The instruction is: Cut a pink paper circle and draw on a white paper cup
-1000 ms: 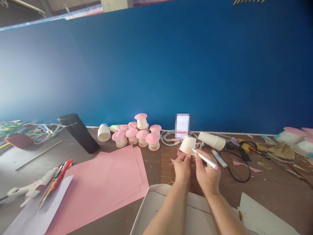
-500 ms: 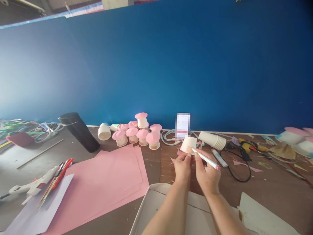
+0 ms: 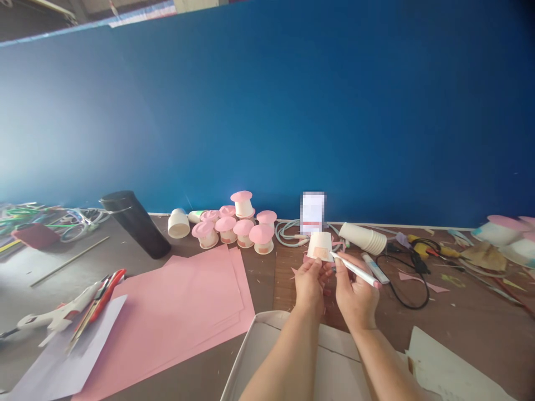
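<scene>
My left hand (image 3: 310,285) pinches a small white paper cup (image 3: 320,245) held upside down above the brown table, an orange-pink patch on its near side. My right hand (image 3: 355,292) grips a white pen with a pink end (image 3: 355,269), its tip touching the cup's lower right edge. Both hands are closed round what they hold. A cluster of several small cups with pink paper tops (image 3: 238,224) stands at the back, left of my hands.
Pink paper sheets (image 3: 175,312) lie to the left, with a white glue gun (image 3: 54,317) and red-handled scissors (image 3: 100,301) beyond. A black cylinder (image 3: 134,223) leans at the back. A stack of cups (image 3: 363,238), glue stick (image 3: 374,267) and black cable (image 3: 407,278) lie right. A white box (image 3: 251,356) sits under my forearms.
The cup has turned a little in my left hand, so the orange-pink patch faces me more squarely. The pen tip stays at the cup. The view has shifted slightly.
</scene>
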### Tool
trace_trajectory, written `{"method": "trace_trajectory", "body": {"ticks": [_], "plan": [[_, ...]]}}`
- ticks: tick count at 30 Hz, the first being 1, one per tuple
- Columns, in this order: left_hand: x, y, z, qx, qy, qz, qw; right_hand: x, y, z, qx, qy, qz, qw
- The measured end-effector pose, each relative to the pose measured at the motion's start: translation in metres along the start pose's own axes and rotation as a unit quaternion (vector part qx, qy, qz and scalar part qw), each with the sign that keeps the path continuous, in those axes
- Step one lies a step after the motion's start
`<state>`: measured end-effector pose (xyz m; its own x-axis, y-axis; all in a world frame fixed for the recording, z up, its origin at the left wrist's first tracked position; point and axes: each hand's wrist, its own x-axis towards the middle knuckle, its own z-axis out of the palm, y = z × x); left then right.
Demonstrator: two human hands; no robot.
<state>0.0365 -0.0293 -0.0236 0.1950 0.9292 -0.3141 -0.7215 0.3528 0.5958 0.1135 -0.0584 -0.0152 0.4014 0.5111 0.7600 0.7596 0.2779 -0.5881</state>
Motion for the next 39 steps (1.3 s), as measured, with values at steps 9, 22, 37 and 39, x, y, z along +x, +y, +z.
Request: {"method": "trace_trajectory", "body": {"ticks": [9, 22, 37, 39], "plan": [[0.0011, -0.0028, -0.0011, 0.031, -0.019, 0.011, 0.999, 0.0022, -0.005, -0.0009, -0.001, 0.0, -0.004, 1.0], [0.0008, -0.0044, -0.0018, 0.09, -0.014, 0.005, 0.996, 0.0027, -0.0061, -0.0011, 0.001, -0.004, -0.01, 1.0], [0.0011, -0.0036, -0.0003, 0.084, -0.022, 0.005, 0.996, 0.0031, -0.0069, -0.0016, -0.01, -0.004, -0.012, 1.0], [0.0021, -0.0055, -0.0007, 0.086, -0.022, 0.009, 0.996, 0.0029, -0.0074, -0.0016, -0.002, -0.011, -0.011, 1.0]]}}
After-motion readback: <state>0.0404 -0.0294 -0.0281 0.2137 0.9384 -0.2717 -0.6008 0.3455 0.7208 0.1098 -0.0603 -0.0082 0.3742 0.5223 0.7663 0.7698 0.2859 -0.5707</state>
